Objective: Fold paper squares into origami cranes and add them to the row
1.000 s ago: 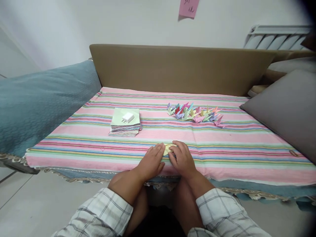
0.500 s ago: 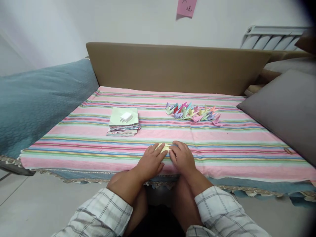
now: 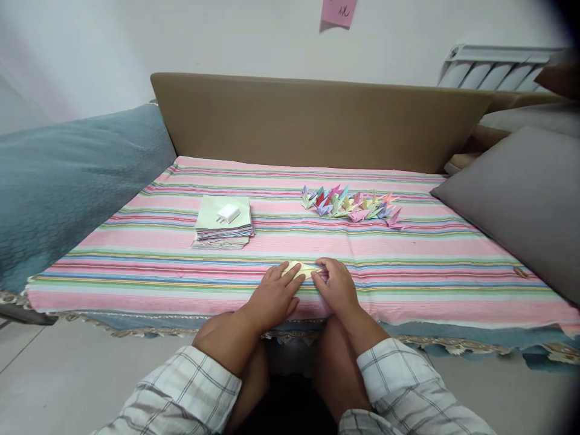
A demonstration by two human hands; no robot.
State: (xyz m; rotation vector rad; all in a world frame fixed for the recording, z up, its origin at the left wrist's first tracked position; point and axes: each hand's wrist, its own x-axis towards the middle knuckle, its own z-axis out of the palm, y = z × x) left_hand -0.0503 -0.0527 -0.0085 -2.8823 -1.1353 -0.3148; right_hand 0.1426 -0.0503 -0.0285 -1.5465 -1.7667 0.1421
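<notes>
A small pale yellow folded paper [image 3: 302, 269] lies on the striped pink cloth [image 3: 408, 266] near its front edge. My left hand [image 3: 273, 296] rests flat on the paper's left part, fingers stretched out. My right hand [image 3: 338, 289] presses its right part with curled fingertips pinching a fold. Most of the paper is hidden under both hands.
A stack of square papers [image 3: 223, 222] with a white charger plug [image 3: 228, 213] on top sits at mid-left. Several coloured paper cranes [image 3: 351, 205] lie at mid-right. A teal cushion [image 3: 67, 181] is on the left, a grey cushion [image 3: 521, 199] on the right, a brown backrest [image 3: 317, 121] behind.
Both hands stay on the yellow paper, shifting a little; my left fingers have slid further over it. The view has tilted slightly upward and to the right.
</notes>
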